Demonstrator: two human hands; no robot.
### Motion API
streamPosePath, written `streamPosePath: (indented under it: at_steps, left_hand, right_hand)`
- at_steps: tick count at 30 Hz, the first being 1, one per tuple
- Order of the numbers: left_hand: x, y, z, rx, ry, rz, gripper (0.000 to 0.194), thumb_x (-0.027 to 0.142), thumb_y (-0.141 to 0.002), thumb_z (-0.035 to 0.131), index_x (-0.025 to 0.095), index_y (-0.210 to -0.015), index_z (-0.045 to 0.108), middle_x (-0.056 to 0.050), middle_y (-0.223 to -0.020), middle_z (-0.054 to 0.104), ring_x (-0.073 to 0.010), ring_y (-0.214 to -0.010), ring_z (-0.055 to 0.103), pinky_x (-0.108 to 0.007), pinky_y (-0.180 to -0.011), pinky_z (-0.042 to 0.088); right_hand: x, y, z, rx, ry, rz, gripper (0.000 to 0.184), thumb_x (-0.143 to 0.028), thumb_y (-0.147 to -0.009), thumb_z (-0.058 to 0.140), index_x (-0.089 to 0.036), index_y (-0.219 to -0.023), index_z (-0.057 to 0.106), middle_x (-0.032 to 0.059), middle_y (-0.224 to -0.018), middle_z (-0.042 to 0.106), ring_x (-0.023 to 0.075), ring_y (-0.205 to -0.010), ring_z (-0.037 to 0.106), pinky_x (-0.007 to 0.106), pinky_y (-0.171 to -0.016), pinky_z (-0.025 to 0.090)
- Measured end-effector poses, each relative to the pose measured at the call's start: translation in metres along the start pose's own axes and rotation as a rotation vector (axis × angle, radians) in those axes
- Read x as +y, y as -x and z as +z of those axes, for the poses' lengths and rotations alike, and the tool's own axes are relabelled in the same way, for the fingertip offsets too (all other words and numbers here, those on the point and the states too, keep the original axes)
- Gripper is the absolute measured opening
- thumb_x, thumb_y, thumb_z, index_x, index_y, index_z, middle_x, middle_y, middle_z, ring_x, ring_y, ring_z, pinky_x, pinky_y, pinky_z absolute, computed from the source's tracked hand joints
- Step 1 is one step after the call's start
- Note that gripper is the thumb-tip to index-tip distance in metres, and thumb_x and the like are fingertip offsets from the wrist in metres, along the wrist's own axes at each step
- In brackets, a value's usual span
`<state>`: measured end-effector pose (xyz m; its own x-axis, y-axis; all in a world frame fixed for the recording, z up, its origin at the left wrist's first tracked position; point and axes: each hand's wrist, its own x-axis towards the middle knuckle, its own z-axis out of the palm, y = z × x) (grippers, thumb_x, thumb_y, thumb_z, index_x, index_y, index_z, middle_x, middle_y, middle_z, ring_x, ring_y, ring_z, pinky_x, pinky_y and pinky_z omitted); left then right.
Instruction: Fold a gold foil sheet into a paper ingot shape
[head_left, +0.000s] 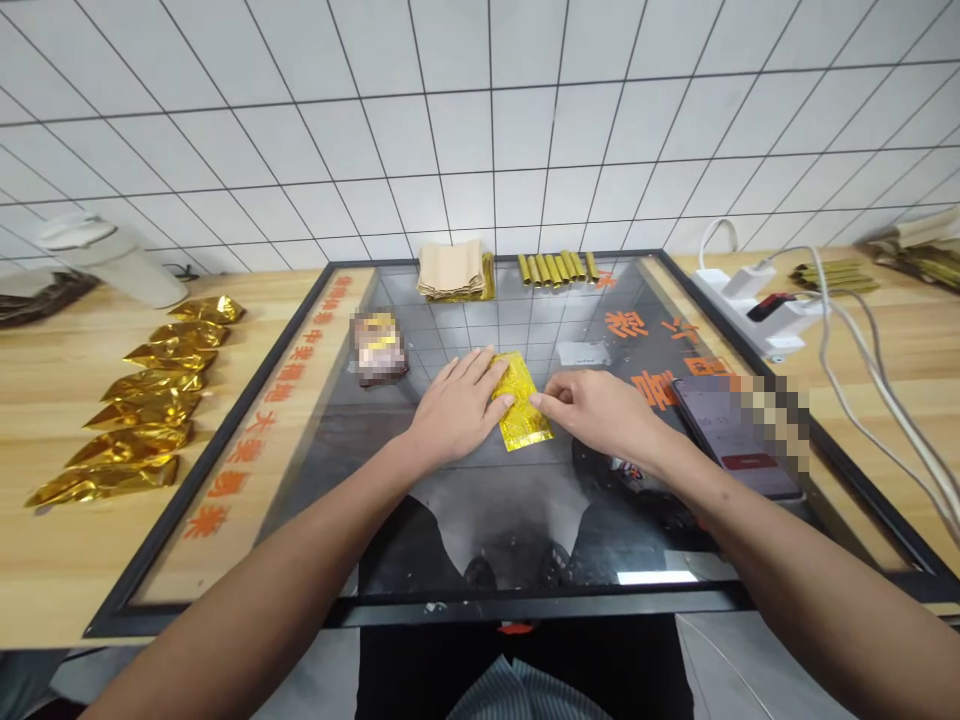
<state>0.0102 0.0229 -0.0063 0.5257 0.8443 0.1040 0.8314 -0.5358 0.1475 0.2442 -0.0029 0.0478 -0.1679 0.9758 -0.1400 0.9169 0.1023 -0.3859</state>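
A flat yellow-gold foil sheet (521, 425) lies on the glass panel (465, 510) in front of me, a little crinkled. My left hand (461, 405) rests flat over its left side, fingers stretched out and thumb on the foil. From the right, my right hand (596, 410) meets the sheet's edge, its fingers curled and thumb closed toward the forefinger at the foil. The fingertips under that hand are partly hidden.
Gold rolled tubes (559, 268) and a stack of tan paper sheets (451, 270) sit at the back. Folded gold foil pieces (139, 425) line the left; a blurred pack (379, 348) lies nearer. At right are a phone (739, 440), power strip (757, 310) and cables (862, 340).
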Motion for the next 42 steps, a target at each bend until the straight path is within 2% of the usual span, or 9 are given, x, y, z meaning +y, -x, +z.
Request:
streamPosePath:
  at_steps: [6,8,11,16,21,30,33,38,42]
  left_hand:
    - [0.000,0.001,0.000,0.031,-0.003,-0.012,0.063,0.051,-0.116,0.034,0.016,-0.167,0.044,-0.015,-0.181,0.033,-0.0320,-0.167,0.033,-0.055,-0.135,0.030]
    - [-0.001,0.003,-0.001,0.071,-0.014,-0.009,0.062,0.049,-0.115,0.036,0.016,-0.167,0.045,-0.016,-0.180,0.033,-0.0326,-0.165,0.037,-0.054,-0.134,0.032]
    - [-0.005,0.009,-0.002,0.131,-0.061,-0.053,0.062,0.047,-0.113,0.039,0.012,-0.162,0.051,-0.022,-0.171,0.047,-0.0383,-0.158,0.047,-0.056,-0.129,0.039]
    - [-0.010,0.014,0.001,0.181,-0.068,-0.055,0.064,0.046,-0.111,0.032,0.009,-0.158,0.054,-0.024,-0.163,0.056,-0.0417,-0.149,0.056,-0.060,-0.122,0.046]
    - [-0.001,0.021,-0.004,0.151,-0.035,-0.009,0.059,0.040,-0.108,0.036,0.013,-0.155,0.057,-0.020,-0.158,0.062,-0.0391,-0.144,0.061,-0.059,-0.119,0.048]
    - [0.003,0.025,-0.009,0.176,0.028,0.021,0.049,0.029,-0.100,0.046,0.022,-0.145,0.066,-0.014,-0.152,0.067,-0.0387,-0.139,0.065,-0.059,-0.115,0.054]
    - [0.009,0.027,-0.016,0.143,0.005,0.012,0.046,0.024,-0.101,0.048,0.022,-0.144,0.066,-0.015,-0.156,0.062,-0.0371,-0.138,0.065,-0.057,-0.114,0.055]
    - [0.020,0.027,-0.024,0.045,0.049,-0.008,0.040,0.017,-0.103,0.048,0.022,-0.135,0.070,-0.014,-0.151,0.062,-0.0338,-0.134,0.066,-0.052,-0.109,0.058]
    - [0.025,0.028,-0.024,0.041,0.077,-0.032,0.039,0.016,-0.104,0.047,0.024,-0.137,0.068,-0.011,-0.141,0.065,-0.0298,-0.125,0.068,-0.046,-0.100,0.061]
  right_hand:
    - [-0.001,0.001,0.005,0.017,-0.029,-0.047,0.024,-0.050,-0.096,0.071,-0.026,-0.100,0.074,0.0005,-0.096,0.082,0.0226,-0.086,0.073,0.034,-0.068,0.041]
    - [-0.001,0.002,0.006,0.087,0.029,-0.047,0.030,-0.053,-0.097,0.071,-0.026,-0.107,0.074,0.0028,-0.100,0.082,0.0240,-0.088,0.073,0.034,-0.069,0.041]
    - [-0.001,0.003,0.006,0.180,0.051,-0.068,0.038,-0.056,-0.099,0.070,-0.023,-0.117,0.074,0.0075,-0.114,0.082,0.0260,-0.097,0.074,0.035,-0.075,0.046]
    - [0.001,-0.002,0.007,0.240,0.082,-0.102,0.043,-0.060,-0.101,0.068,-0.025,-0.125,0.071,0.0060,-0.121,0.079,0.0257,-0.102,0.074,0.036,-0.081,0.050]
    - [-0.001,-0.001,0.009,0.215,0.094,-0.093,0.045,-0.067,-0.101,0.065,-0.024,-0.108,0.075,0.0058,-0.114,0.077,0.0249,-0.099,0.073,0.036,-0.079,0.050]
    - [0.000,-0.002,0.011,0.133,-0.025,-0.124,0.030,-0.049,-0.102,0.065,-0.027,-0.117,0.078,0.0050,-0.121,0.077,0.0243,-0.104,0.074,0.035,-0.084,0.051]
    - [0.003,-0.003,0.011,0.148,-0.064,-0.143,0.025,-0.039,-0.102,0.064,-0.025,-0.117,0.079,0.0065,-0.120,0.079,0.0245,-0.106,0.074,0.035,-0.088,0.053]
    - [0.013,-0.012,0.018,0.156,-0.387,-0.159,0.034,-0.029,-0.100,0.064,-0.020,-0.131,0.073,0.0099,-0.123,0.081,0.0237,-0.107,0.076,0.040,-0.099,0.057]
    - [0.013,-0.015,0.020,0.063,-0.794,-0.080,0.039,-0.031,-0.094,0.072,-0.021,-0.132,0.071,0.0128,-0.136,0.076,0.0262,-0.111,0.075,0.044,-0.092,0.064]
